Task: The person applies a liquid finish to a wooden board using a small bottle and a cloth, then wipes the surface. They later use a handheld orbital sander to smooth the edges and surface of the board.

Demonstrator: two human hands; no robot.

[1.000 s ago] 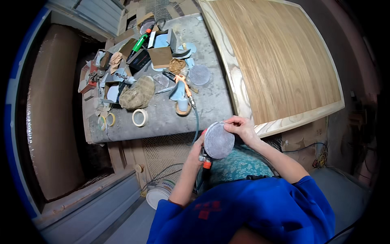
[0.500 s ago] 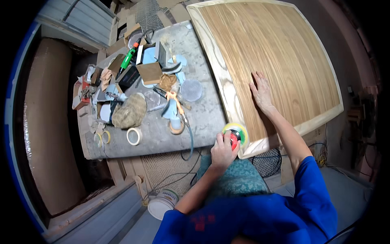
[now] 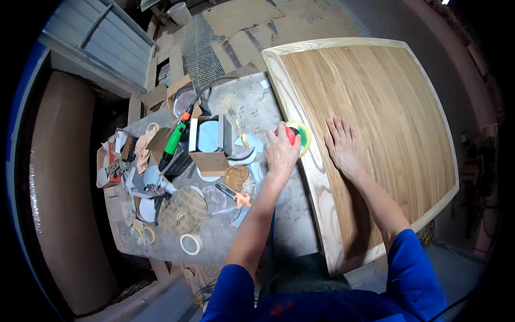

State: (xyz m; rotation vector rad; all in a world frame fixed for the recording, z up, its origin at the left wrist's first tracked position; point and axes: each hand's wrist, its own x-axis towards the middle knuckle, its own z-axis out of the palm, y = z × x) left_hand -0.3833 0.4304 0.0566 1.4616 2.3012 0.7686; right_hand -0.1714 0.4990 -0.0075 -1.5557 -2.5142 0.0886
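Note:
My left hand (image 3: pixel 281 153) grips a round sander (image 3: pixel 291 136) with a red body and a yellow-and-green pad, held at the pale left border of a large wooden panel (image 3: pixel 375 107). My right hand (image 3: pixel 343 147) lies open on the panel's brown middle, just right of the sander, fingers stretched out. The panel has slightly curved, light edging and rests at the right side of a dusty grey table (image 3: pixel 236 99).
The table also bears cardboard boxes (image 3: pixel 209 166), blue abrasive discs, a green tool (image 3: pixel 174 139), an orange tool (image 3: pixel 241 198) and tape rolls (image 3: pixel 190 244). A wrapped brown roll (image 3: pixel 70 177) lies left. Cardboard sheets (image 3: pixel 236 19) cover the floor beyond, near a white bucket (image 3: pixel 179 13).
A second ago both hands held the sander with its grey disc facing up. The right hand has since moved onto the panel, and the left has carried the sander forward along the border.

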